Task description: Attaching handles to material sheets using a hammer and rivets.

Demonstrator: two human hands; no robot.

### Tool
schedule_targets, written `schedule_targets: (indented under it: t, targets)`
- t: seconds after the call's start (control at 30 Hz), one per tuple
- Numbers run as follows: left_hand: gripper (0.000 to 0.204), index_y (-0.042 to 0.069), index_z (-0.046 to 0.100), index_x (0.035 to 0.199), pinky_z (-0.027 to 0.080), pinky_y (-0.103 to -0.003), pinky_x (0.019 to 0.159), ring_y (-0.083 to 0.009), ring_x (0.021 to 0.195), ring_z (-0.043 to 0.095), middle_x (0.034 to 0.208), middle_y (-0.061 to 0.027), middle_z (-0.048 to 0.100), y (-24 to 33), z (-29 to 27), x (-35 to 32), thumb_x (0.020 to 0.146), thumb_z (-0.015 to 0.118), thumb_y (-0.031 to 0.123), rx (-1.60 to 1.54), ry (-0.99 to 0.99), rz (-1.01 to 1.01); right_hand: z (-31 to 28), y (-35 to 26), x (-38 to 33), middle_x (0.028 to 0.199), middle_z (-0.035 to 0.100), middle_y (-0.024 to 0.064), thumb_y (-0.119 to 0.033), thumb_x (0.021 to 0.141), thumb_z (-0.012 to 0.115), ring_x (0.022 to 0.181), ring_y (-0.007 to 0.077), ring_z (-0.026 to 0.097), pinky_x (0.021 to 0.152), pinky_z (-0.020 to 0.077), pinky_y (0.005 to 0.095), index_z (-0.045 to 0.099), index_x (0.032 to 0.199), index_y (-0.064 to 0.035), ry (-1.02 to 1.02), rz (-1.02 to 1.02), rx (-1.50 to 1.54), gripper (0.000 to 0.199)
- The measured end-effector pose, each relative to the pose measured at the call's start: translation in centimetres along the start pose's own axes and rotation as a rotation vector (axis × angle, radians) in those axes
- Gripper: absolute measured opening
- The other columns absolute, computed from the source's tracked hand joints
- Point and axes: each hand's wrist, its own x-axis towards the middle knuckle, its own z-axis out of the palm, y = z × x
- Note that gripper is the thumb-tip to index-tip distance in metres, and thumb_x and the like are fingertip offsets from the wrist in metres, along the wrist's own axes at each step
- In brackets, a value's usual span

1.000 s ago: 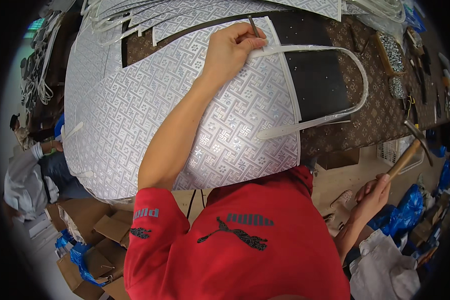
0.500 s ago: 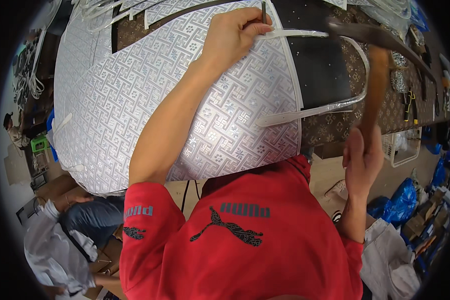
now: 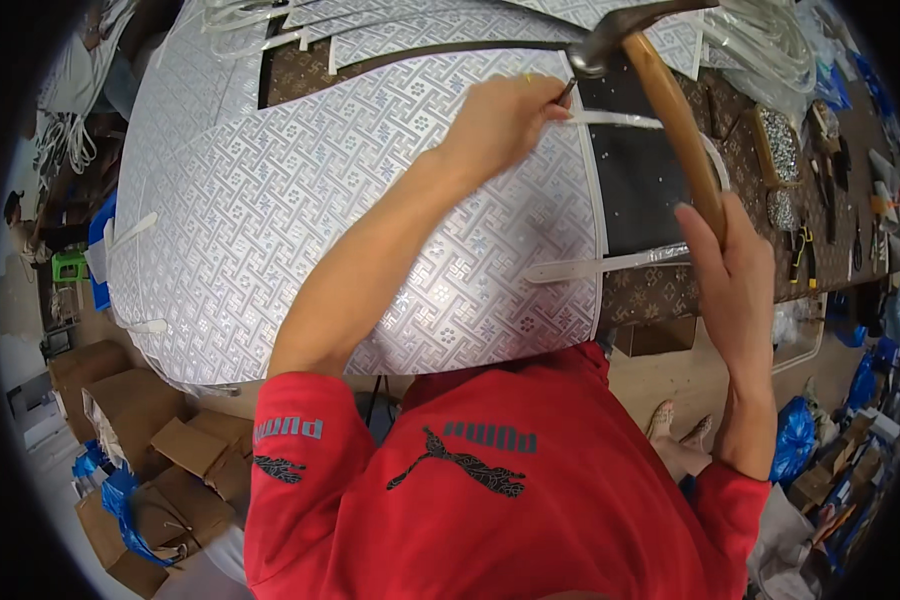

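My left hand (image 3: 500, 122) is closed around a slim dark metal punch (image 3: 567, 93), held tilted over one end of a white strap handle (image 3: 625, 118). In my right hand (image 3: 738, 275) is a hammer (image 3: 675, 115) with a wooden shaft, gripped near its lower end. The round face of the hammer head is at the punch's top; whether they touch I cannot tell. Beneath my left forearm spreads a silvery patterned sheet (image 3: 470, 235). The strap's other pointed end (image 3: 560, 271) rests on the sheet's right part, nearer me. A black pad (image 3: 638, 190) shows beside the sheet's right edge.
On the brown patterned table cover (image 3: 660, 297), a tray of small shiny metal pieces (image 3: 778, 145) stands at the right, near yellow-and-black hand tools (image 3: 803, 250). Plastic-wrapped white straps (image 3: 760, 45) lie far right. Cardboard boxes (image 3: 135, 425) crowd the floor at left.
The hammer has swung left to the punch, which now leans more. The head view has shifted, and the seated person at lower left has gone out of sight.
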Motion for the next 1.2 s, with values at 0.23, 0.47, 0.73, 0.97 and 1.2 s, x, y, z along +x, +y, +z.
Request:
schedule_targets:
  t: [0.23, 0.47, 0.73, 0.97, 1.2]
  targets:
    - [0.017, 0.0, 0.063, 0.097, 0.052, -0.033, 0.067, -0.0204, 0.071, 0.067, 0.08, -0.0068, 0.07, 0.1, -2.7, 1.3, 0.091, 0.067, 0.016, -0.668, 0.147, -0.576, 0.4, -0.8, -4.2, 0.062, 0.044, -0.0064, -0.019, 0.103, 0.056, 0.049, -0.0005, 0.036, 0.043, 0.0238, 0.0177, 0.056, 0.093, -0.0066, 0.128, 0.2, 0.51, 0.016]
    - [0.011, 0.002, 0.068, 0.095, 0.051, -0.029, 0.068, -0.0165, 0.07, 0.065, 0.08, -0.005, 0.071, -1.1, -3.9, -1.2, 0.092, 0.065, 0.012, -0.461, 0.092, -0.264, 2.2, 0.5, -5.3, 0.064, 0.046, -0.0077, -0.018, 0.102, 0.057, 0.05, -0.002, 0.035, 0.043, 0.024, 0.017, 0.056, 0.092, -0.0077, 0.057, 0.253, 0.583, 0.014]
    - [0.009, 0.004, 0.071, 0.094, 0.05, -0.028, 0.066, -0.0163, 0.07, 0.065, 0.078, -0.0076, 0.071, -1.2, -3.2, -1.2, 0.091, 0.066, 0.011, -0.373, 0.066, -0.257, 2.9, 0.4, -5.1, 0.066, 0.046, -0.0075, -0.018, 0.101, 0.059, 0.05, -0.002, 0.036, 0.043, 0.0245, 0.017, 0.056, 0.093, -0.0077, 0.022, 0.292, 0.611, 0.014]
    - [0.009, 0.004, 0.071, 0.093, 0.049, -0.029, 0.065, -0.0167, 0.068, 0.065, 0.078, -0.0085, 0.071, -1.2, -3.0, -1.0, 0.091, 0.066, 0.012, -0.33, 0.052, -0.245, 3.0, 0.6, -4.4, 0.066, 0.046, -0.0072, -0.018, 0.101, 0.059, 0.051, -0.0019, 0.037, 0.043, 0.0251, 0.0171, 0.057, 0.094, -0.0069, 0.008, 0.249, 0.566, 0.013]
    - [0.011, 0.004, 0.07, 0.091, 0.05, -0.034, 0.064, -0.0264, 0.068, 0.065, 0.078, -0.0117, 0.069, -1.2, -2.8, -0.7, 0.089, 0.068, 0.014, -0.209, 0.056, -0.144, 2.4, -0.1, -3.1, 0.058, 0.048, -0.0034, -0.02, 0.098, 0.064, 0.051, 0.0043, 0.042, 0.046, 0.031, 0.024, 0.058, 0.09, -0.0035, 0.01, 0.215, 0.407, 0.02]
